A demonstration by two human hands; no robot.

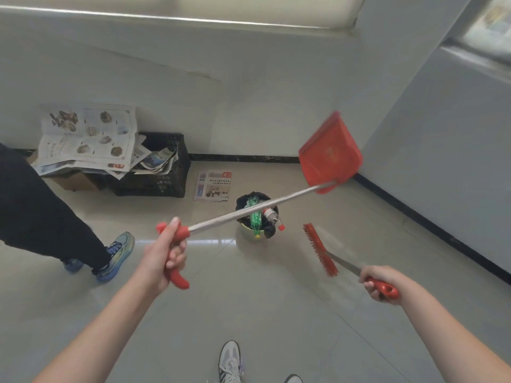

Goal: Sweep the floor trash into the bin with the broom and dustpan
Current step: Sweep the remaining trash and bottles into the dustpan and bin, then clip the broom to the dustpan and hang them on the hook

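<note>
Left hand: the left hand is wrapped round the red grip of the long-handled dustpan, thumb along the top.
Right hand: the right hand is closed round the red end of the broom; the two hands are well apart.
Dustpan: the pan is in the air, tilted and blurred, past the bin towards the room's far right corner. Its metal shaft crosses above the bin's mouth. I cannot tell whether anything is in the pan.
Broom: bristles are off the floor, just right of the bin.
Bin: the bin stands mid-floor, nearer the back wall, and is already crammed; a green bottle sticks out over its rim.
Step, as I judge it: emptying the pan into the bin. To do it well, draw the pan back until its lip is over the bin's mouth, tip slowly, and use the broom to guard the edge. The bin is so full that things could easily roll off.
Left on the floor: a folded newspaper lies by the back wall, just behind the bin.
Edges: the right wall's dark skirting is close to the raised pan, so swing it inward.
Room to move: the tiles nearest the sweeper are open. A bystander's shoes and a black crate crowd the left side.
</note>
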